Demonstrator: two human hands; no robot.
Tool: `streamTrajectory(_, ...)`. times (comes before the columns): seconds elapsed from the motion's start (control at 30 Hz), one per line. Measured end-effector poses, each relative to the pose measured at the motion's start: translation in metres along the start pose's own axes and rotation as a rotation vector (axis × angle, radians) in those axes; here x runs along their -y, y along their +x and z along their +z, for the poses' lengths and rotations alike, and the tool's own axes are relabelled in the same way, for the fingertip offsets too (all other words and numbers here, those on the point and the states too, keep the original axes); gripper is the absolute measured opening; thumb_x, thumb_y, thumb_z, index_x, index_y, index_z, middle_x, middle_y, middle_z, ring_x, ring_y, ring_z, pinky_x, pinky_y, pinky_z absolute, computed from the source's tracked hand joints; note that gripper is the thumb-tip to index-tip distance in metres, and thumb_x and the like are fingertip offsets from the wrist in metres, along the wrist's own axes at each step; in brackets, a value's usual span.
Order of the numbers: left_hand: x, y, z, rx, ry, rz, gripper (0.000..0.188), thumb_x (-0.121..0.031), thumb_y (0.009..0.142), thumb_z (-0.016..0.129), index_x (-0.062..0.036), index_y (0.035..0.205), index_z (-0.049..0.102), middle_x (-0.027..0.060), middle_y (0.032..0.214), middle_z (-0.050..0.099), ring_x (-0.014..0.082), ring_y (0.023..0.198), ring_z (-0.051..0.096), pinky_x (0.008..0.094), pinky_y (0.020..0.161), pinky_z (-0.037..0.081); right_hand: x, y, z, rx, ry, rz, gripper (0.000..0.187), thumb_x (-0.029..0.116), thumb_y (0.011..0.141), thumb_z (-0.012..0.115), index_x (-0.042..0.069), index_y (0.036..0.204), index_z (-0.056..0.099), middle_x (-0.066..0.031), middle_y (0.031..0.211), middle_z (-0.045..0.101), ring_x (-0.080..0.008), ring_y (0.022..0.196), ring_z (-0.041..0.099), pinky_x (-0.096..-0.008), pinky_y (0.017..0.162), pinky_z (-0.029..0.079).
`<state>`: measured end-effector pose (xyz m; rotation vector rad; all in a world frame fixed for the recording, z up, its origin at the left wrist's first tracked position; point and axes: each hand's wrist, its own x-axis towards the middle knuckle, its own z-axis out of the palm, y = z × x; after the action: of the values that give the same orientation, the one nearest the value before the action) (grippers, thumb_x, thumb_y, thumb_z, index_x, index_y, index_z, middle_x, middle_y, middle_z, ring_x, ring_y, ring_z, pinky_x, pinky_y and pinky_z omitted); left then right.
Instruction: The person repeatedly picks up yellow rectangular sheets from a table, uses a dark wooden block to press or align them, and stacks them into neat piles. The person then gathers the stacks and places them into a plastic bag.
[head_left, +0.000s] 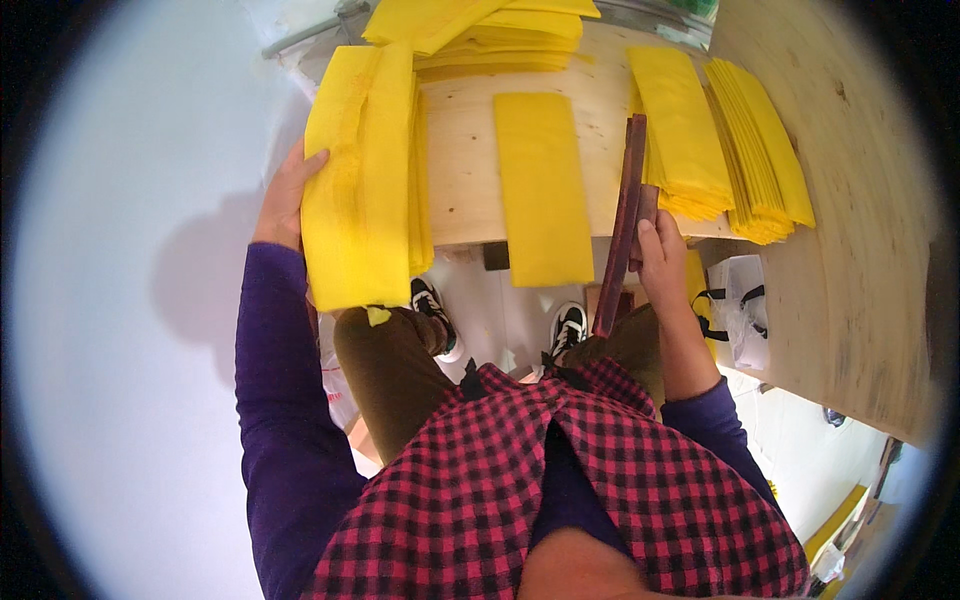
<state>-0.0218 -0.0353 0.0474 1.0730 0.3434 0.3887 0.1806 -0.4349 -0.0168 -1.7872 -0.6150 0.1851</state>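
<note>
My left hand (287, 197) grips the left edge of a long yellow folded cloth (355, 180) at the table's left side. The thumb lies over the edge; the other fingers are mostly hidden. The cloth's near end hangs past the table's front edge. My right hand (657, 246) is closed around the short handle of a long, narrow, dark red-brown wooden bar (625, 215), held upright over the table's front edge. Between my hands, a single flat yellow cloth strip (543, 185) lies partly on the table, its near end overhanging.
Yellow cloth piles stand at the back (500, 45), and two stacks, one flat (682, 130) and one fanned (765, 150), at the right. A tall wooden panel (850, 220) borders the right side, a pale wall (150, 300) the left. A white bag (742, 310) hangs below the table.
</note>
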Motion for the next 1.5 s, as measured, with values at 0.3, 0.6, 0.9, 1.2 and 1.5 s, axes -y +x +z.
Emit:
streamTrajectory(0.3, 0.047, 0.067, -0.077, -0.107, 0.353, -0.133, 0.042, -0.003, 0.088, 0.05, -0.0021, 0.129, 0.042, 0.011, 0.117, 0.058, 0.0208, 0.1, 0.06, 0.0322, 0.086, 0.049, 0.018, -0.001, 0.009, -0.002, -0.094, 0.044, 0.02, 0.02, 0.091, 0.049, 0.0, 0.089, 0.049, -0.0035, 0.071, 0.051, -0.0114, 0.065, 0.047, -0.0276, 0.06, 0.041)
streamTrajectory(0.6, 0.05, 0.062, -0.056, -0.252, 0.532, -0.013, 0.05, -0.003, 0.085, 0.054, -0.0005, 0.132, 0.039, 0.0126, 0.118, 0.057, 0.0202, 0.1, 0.059, 0.0297, 0.082, 0.048, 0.028, 0.011, 0.015, 0.063, -0.033, 0.046, 0.02, 0.02, 0.092, 0.048, 0.0, 0.089, 0.049, -0.0014, 0.068, 0.048, -0.0092, 0.063, 0.048, -0.025, 0.053, 0.04)
streamTrajectory(0.9, 0.035, 0.028, -0.037, -0.42, 1.205, 0.281, 0.055, -0.019, 0.082, 0.062, -0.0016, 0.13, 0.044, 0.017, 0.129, 0.049, 0.0283, 0.115, 0.05, 0.0326, 0.096, 0.039, 0.035, 0.053, 0.036, 0.068, -0.399, -0.064, 0.036, 0.034, 0.085, 0.051, -0.003, 0.084, 0.049, -0.0265, 0.075, 0.057, -0.0418, 0.074, 0.057, -0.0449, 0.066, 0.044)
streamTrajectory(1.2, 0.039, -0.04, 0.037, -0.343, 1.185, 0.54, 0.046, -0.011, 0.086, 0.057, -0.004, 0.13, 0.045, 0.0133, 0.134, 0.045, 0.0222, 0.122, 0.043, 0.0349, 0.099, 0.036, 0.081, 0.041, -0.116, -0.44, -0.521, -0.407, 0.027, 0.027, 0.091, 0.052, 0.001, 0.097, 0.056, -0.0084, 0.073, 0.059, -0.0133, 0.065, 0.056, -0.0285, 0.06, 0.046)
streamTrajectory(1.5, 0.138, -0.103, 0.122, -0.264, 0.806, 0.318, 0.033, 0.0, 0.088, 0.049, 0.0057, 0.121, 0.045, 0.0162, 0.123, 0.051, 0.024, 0.111, 0.051, 0.0324, 0.097, 0.038, -0.058, -0.105, -0.214, -0.462, -1.007, 0.181, 0.036, 0.035, 0.09, 0.049, 0.005, 0.108, 0.045, -0.0248, 0.077, 0.061, -0.0435, 0.072, 0.06, -0.049, 0.064, 0.048)
